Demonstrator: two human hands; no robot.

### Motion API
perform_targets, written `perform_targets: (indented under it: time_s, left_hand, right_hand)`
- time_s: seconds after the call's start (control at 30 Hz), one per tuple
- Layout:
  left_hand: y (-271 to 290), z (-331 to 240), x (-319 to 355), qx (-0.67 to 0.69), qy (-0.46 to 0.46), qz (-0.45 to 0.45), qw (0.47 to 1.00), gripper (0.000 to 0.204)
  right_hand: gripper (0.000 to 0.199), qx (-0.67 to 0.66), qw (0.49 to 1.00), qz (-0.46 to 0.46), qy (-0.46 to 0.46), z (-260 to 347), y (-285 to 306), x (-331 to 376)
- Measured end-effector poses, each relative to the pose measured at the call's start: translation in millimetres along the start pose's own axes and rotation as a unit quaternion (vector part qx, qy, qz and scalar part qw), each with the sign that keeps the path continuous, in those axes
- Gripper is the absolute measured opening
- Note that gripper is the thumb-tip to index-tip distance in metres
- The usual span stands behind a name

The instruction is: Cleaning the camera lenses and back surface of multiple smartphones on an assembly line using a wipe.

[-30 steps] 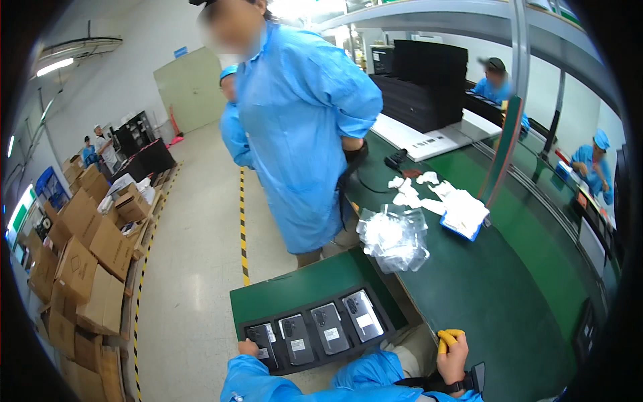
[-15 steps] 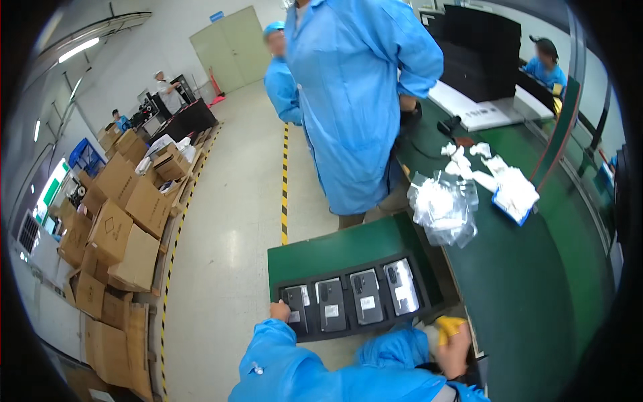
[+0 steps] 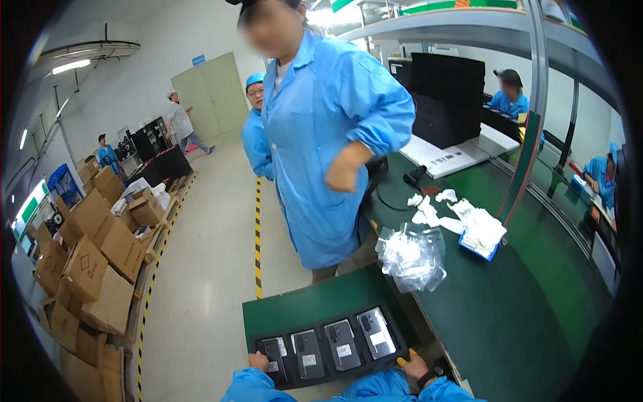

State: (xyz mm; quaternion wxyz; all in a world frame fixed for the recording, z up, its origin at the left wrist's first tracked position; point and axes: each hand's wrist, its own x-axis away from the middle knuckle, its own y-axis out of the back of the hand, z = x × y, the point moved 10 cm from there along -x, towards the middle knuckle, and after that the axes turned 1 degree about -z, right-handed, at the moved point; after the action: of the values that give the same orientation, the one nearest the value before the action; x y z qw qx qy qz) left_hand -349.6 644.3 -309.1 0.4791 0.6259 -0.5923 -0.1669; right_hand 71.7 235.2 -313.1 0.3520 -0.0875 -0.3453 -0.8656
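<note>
A black tray (image 3: 289, 383) holds a row of several dark smartphones, such as the silver-grey smartphone (image 3: 376, 333) at its right end, with white labels on their backs. The tray lies along the near side of a green-topped surface (image 3: 295, 309). At the tray's left end, my left hand (image 3: 258, 360) is closed on the edge. My right hand (image 3: 415, 367), with yellow covers on its fingertips, grips the right near corner. Parts of both hands' fingers are hidden by the tray.
Right of me runs a green workbench (image 3: 495, 315) with clear plastic bags (image 3: 411, 258), crumpled white paper (image 3: 429, 213) and a blue-edged box (image 3: 481, 234). A person in a blue coat (image 3: 311, 161) stands just beyond the green-topped surface. Cardboard boxes (image 3: 110, 244) are piled at left.
My right hand has come down from beside the tray onto its right corner. The view has tilted up, and the standing person's arm has swung forward.
</note>
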Motion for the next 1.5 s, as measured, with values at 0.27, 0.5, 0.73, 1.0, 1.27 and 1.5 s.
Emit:
perform_targets:
  time_s: [0.27, 0.5, 0.73, 1.0, 1.27, 1.5]
  left_hand:
    - [-5.4, 11.2, -13.1, -0.017, -0.005, -0.019, 1.0, 0.044]
    - [-13.0, 17.5, -24.8, -0.004, 0.002, 0.008, 1.0, 0.045]
    - [12.5, 24.3, -43.7, -0.016, -0.022, 0.02, 0.999, 0.047]
    - [107.4, -131.0, -13.4, -0.013, -0.227, 0.015, 0.974, 0.052]
    - [103.2, -305.6, 154.4, 0.218, -0.369, 0.292, 0.855, 0.032]
    - [-9.6, -384.4, 372.6, 0.155, -0.408, 0.551, 0.712, 0.039]
  right_hand:
    - [0.059, 0.007, 0.992, -0.12, 0.046, 61.0, 35.1, 16.5]
    - [0.042, -0.146, 0.964, -0.22, 0.031, 61.9, 40.5, 11.6]
    - [0.071, -0.101, 0.983, -0.128, 0.089, 174.0, 66.2, 94.3]
    - [0.052, -0.162, 0.952, -0.153, 0.208, 222.7, 139.1, 190.0]
    - [0.05, -0.197, 0.923, -0.306, 0.128, 143.6, 216.8, 267.8]
    - [0.046, -0.132, 0.821, -0.553, -0.051, 41.8, 237.3, 413.7]
